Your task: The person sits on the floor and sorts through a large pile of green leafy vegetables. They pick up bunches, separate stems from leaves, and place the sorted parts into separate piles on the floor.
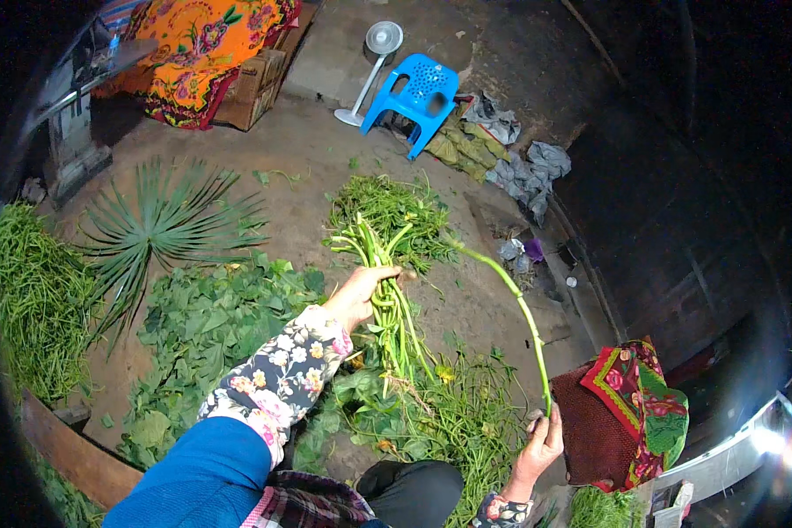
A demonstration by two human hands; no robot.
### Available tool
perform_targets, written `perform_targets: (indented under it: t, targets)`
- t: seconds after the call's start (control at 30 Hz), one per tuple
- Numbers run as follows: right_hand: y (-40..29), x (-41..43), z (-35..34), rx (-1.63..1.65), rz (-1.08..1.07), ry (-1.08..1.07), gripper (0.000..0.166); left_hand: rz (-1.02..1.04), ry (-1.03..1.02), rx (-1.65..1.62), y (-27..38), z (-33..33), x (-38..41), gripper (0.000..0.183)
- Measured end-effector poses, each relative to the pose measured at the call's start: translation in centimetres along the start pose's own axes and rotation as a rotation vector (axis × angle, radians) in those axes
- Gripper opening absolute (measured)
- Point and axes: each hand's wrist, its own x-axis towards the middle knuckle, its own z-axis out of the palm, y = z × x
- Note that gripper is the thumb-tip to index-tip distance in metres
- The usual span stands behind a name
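Note:
My left hand is closed around a bunch of green stems, held out before me over the floor. Between the fingertips of my right hand, at the lower right, is the lower end of one long green stem. That stem bends up and to the left, and its thin tip looks fuzzy. Beneath both hands spreads a heap of green vines with some yellow flowers in it. Just beyond the held bunch lies a smaller pile of thin stems. Broad green leaves form a heap left of my left forearm.
A palm leaf lies at the left beside a tall heap of green stems. Farther off stand a blue plastic chair and a white pedestal fan, with crumpled sacks nearby. Patterned cloth sits near my right hand.

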Motion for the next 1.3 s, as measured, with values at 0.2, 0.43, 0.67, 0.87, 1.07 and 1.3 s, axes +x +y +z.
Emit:
perform_targets:
  t: [0.2,0.43,0.67,0.87,1.07,1.3]
  targets:
    - [-0.2,-1.1,-0.3,0.007,0.012,-0.095,0.028,-0.032,-0.023,-0.061,-1.0,1.8,-0.7,0.024]
    - [2.1,-3.1,-1.1,-0.034,0.205,-0.631,0.028,0.104,-0.127,-0.273,0.0,2.7,-1.1,0.024]
    - [5.9,-2.8,-1.8,-0.140,0.284,-0.682,0.027,0.078,-0.197,-0.103,0.8,3.8,-2.6,0.014]
    - [9.3,-3.1,-3.2,-0.118,0.369,-0.607,0.028,0.108,-0.233,-0.091,1.0,2.9,-2.1,0.018]
    - [11.7,-2.4,-4.2,-0.319,0.361,-0.677,0.031,0.144,-0.409,-0.003,1.0,5.1,-3.0,0.029]
    - [5.8,-0.3,1.9,-0.325,0.238,-0.954,0.042,0.059,-0.203,0.078,1.7,5.6,-3.2,0.020]
